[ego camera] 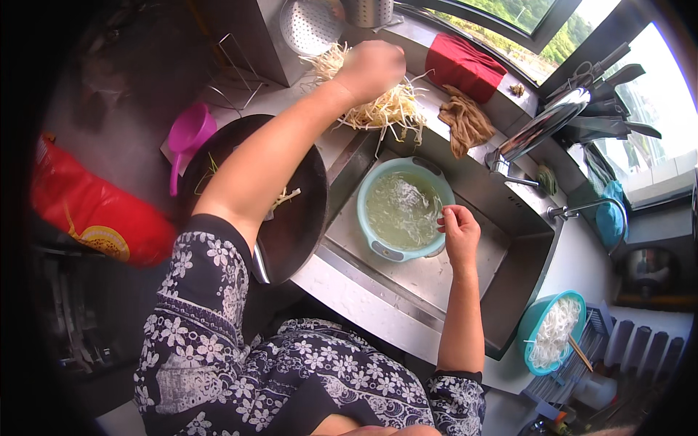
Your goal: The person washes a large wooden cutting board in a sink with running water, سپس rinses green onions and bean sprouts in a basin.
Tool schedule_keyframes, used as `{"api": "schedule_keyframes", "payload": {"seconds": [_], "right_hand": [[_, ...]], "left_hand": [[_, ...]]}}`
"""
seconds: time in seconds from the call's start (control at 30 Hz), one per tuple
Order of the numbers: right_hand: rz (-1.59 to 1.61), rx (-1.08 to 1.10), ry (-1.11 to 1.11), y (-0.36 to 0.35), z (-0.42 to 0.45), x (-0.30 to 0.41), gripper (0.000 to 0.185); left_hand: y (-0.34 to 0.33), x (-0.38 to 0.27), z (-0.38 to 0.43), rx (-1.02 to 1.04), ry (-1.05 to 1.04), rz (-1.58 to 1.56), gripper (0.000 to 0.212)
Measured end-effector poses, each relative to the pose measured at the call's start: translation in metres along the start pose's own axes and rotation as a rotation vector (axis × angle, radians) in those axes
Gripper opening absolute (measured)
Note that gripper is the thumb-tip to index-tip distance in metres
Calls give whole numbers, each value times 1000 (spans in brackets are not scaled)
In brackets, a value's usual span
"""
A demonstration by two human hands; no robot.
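Note:
My left hand (376, 68) reaches over a heaped pile of bean sprouts (390, 109) behind the sink; blur hides what its fingers hold. Strands trail down over the sink's back edge. In the steel sink (491, 240) sits a light blue two-handled basin (364, 218) of cloudy water with pale bits in it. My right hand (461, 229) is at the basin's right rim, fingers bent together over the water's edge. Whether it pinches a strand or the rim is not clear. Under my left forearm lies a dark wok (300, 229) with a few sprouts and green stems inside.
A pink ladle (191, 131) and a red bag (103, 201) lie left. The faucet (518, 141), brown cloth (466, 120) and red cloth (463, 65) line the back. Knives (605, 109) stand by the window. Right of the sink, a teal bowl (556, 332) holds white noodles and chopsticks.

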State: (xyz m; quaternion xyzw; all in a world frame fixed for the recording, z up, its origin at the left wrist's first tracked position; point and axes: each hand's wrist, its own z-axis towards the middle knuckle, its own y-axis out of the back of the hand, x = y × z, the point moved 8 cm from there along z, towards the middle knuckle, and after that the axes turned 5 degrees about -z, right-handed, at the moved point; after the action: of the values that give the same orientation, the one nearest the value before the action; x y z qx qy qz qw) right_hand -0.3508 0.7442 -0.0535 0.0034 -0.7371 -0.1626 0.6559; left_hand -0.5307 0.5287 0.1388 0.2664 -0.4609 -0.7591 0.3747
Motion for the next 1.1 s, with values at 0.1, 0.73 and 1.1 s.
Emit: {"api": "schedule_keyframes", "payload": {"seconds": [0.1, 0.73, 1.1], "right_hand": [[-108, -12, 49, 1, 8, -14, 15], [-797, 448, -302, -89, 17, -159, 30], [-516, 254, 293, -75, -14, -2, 19]], "left_hand": [[-19, -1, -12, 202, -3, 228, 36], [-345, -141, -267, 1074, 1228, -1254, 24], [-294, -146, -220, 818, 1399, -2199, 27]]}}
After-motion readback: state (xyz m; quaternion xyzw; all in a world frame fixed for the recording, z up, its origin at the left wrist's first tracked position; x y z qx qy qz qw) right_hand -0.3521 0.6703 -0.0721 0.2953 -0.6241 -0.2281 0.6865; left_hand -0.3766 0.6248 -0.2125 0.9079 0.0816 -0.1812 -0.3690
